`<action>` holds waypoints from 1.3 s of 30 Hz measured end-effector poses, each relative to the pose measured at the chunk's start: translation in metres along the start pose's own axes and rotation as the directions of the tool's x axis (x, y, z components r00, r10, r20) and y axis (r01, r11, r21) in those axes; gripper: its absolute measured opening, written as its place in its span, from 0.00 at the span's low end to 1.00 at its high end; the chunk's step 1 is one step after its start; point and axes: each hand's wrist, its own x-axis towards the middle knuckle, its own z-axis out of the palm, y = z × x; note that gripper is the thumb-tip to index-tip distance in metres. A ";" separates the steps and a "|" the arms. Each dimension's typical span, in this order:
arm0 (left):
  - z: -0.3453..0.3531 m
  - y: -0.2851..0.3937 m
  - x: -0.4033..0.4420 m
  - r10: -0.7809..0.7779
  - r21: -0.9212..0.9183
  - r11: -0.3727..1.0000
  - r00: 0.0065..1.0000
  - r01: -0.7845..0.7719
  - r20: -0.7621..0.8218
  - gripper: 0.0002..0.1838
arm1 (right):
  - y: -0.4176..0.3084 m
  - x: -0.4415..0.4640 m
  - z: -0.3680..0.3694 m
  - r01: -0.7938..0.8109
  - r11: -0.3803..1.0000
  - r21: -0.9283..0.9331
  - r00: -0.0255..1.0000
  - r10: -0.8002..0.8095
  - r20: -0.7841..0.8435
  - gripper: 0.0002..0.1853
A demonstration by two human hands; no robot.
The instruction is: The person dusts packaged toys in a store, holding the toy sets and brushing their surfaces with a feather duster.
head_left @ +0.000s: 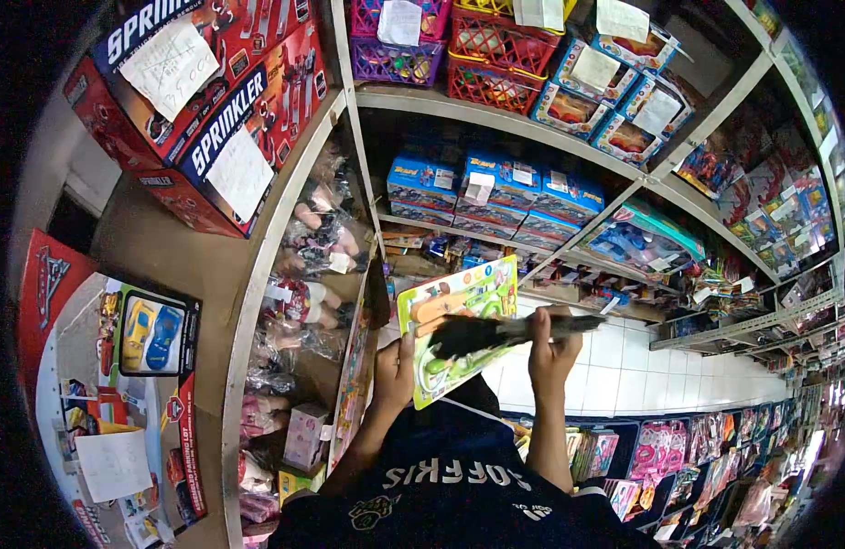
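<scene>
My left hand (396, 371) grips the lower left edge of a carded toy pack (425, 377), green and white with orange and green plastic pieces on its front. The pack is held up at a tilt in front of my chest. My right hand (552, 349) is closed around a black duster (473, 337) with a bushy, feathery head. That head lies across the face of the pack and hides part of it; dark strands also stick out to the right of my fingers.
Red sprinkler boxes (212, 137) and a toy car box (152, 334) stand at left. Bagged dolls (308, 302) fill a lower shelf. Blue boxes (495, 197) and plastic baskets (497, 46) sit on shelves ahead. White floor tiles (624, 366) and hanging toy packs (660, 448) are at right.
</scene>
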 end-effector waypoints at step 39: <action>0.006 -0.007 -0.009 -0.137 -0.073 0.986 0.982 0.148 0.131 0.28 | 0.040 -0.009 -0.052 -0.185 0.971 0.152 0.966 0.209 -0.155 0.14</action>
